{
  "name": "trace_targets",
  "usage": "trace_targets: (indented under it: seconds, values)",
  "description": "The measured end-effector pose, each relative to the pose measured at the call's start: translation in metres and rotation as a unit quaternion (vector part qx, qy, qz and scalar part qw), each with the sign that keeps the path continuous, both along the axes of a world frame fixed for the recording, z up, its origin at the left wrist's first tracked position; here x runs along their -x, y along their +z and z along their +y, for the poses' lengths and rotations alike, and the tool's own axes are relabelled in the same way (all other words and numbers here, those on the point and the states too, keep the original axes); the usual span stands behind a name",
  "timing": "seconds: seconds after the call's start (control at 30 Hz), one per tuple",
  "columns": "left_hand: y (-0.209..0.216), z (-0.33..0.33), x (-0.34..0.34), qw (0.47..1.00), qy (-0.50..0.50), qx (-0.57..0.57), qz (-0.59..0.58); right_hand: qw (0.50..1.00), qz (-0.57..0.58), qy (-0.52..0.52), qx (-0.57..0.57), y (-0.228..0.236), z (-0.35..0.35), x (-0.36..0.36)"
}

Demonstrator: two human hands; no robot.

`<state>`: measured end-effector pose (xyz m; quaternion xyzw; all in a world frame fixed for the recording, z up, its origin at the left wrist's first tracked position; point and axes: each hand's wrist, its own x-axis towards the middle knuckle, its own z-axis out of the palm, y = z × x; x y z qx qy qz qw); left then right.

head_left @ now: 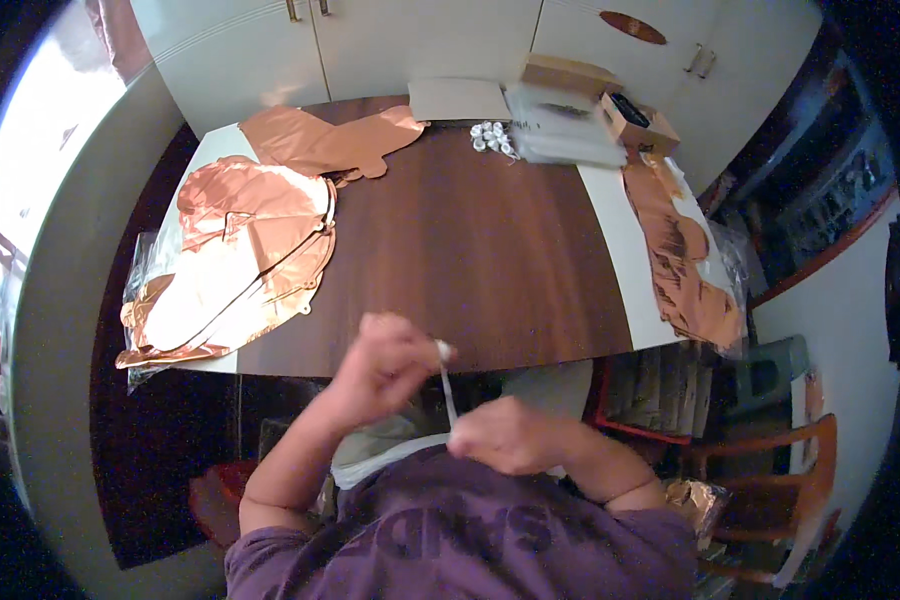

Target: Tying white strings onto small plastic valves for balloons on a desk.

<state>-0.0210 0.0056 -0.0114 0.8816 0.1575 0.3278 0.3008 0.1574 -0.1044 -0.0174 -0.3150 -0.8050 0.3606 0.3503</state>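
A thin white ribbon (449,396) is stretched between my hands, just past the near edge of the dark wooden table (450,260). My left hand (390,362) is higher, closed on the ribbon's upper end, where a small white bunch shows at the fingertips. Lower and to the right, my right hand (505,436) pinches the other end near my shirt. Nearest to my left hand on the table is a pile of flat copper-coloured foil balloons (260,245). Several small white ribbon rolls (493,138) lie at the far side.
More flat foil balloons lie at the far left (320,142) and along the right edge (680,255). Clear plastic bags (567,125), a flat pale box (459,100) and a small cardboard box (642,122) stand at the back. A wooden chair (820,470) is at the lower right.
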Motion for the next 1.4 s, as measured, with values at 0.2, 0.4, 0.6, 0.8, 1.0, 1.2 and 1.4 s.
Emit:
trace_targets:
  seconds: [0.2,0.4,0.6,0.8,1.0,1.2,1.4]
  values:
    - [0.015,-0.007,0.007,0.998,0.002,0.053,-0.020,0.991,-0.114,-0.045,0.056,-0.003,0.009,-0.008]
    - [0.004,-0.021,-0.006,0.976,-0.145,0.139,-0.083,0.973,0.038,-0.202,0.106,0.002,0.032,-0.023]
    - [0.001,-0.022,-0.002,0.988,-0.132,0.078,-0.027,0.982,0.006,-0.189,0.021,0.012,0.027,-0.016]
    - [-0.018,-0.008,-0.004,0.994,-0.093,0.063,-0.009,0.997,-0.040,-0.061,-0.013,0.009,0.015,-0.006]
    - [0.006,-0.008,0.000,0.972,0.016,0.232,-0.041,0.997,-0.009,-0.033,0.074,-0.006,0.010,-0.003]
    - [0.001,-0.017,-0.003,0.987,-0.091,0.117,-0.061,0.991,-0.036,-0.130,-0.012,0.004,0.027,-0.020]
    - [-0.008,-0.022,-0.009,0.985,-0.137,0.095,-0.035,0.978,-0.035,-0.192,-0.073,0.025,0.026,-0.016]
